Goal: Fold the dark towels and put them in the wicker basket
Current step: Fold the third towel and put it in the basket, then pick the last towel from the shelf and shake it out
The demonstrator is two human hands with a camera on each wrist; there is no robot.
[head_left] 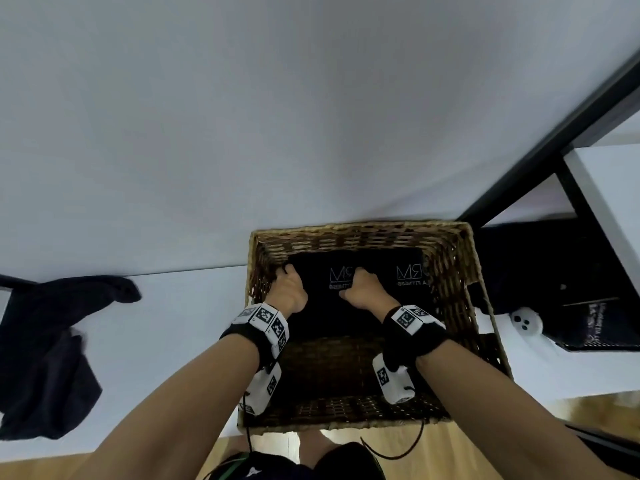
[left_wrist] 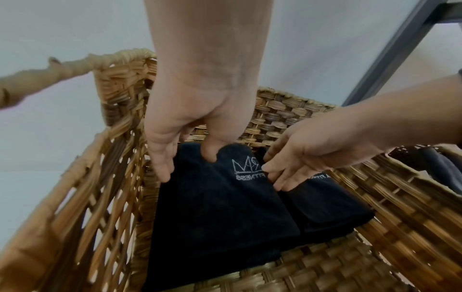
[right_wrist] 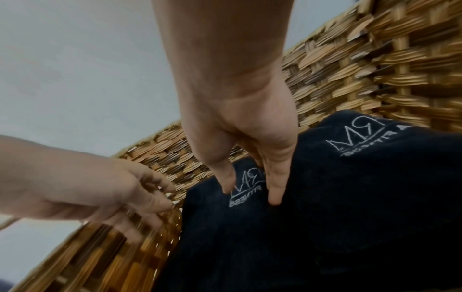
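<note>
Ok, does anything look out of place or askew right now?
Nothing askew in the wicker basket: two folded towels lie flat side by side. One dark towel lies crumpled, unfolded, on the white table left of it.

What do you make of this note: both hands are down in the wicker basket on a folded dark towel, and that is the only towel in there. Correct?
Not quite. The left hand and right hand are in the wicker basket on a folded dark towel, but a second folded towel lies beside it; the head view shows both logos.
</note>
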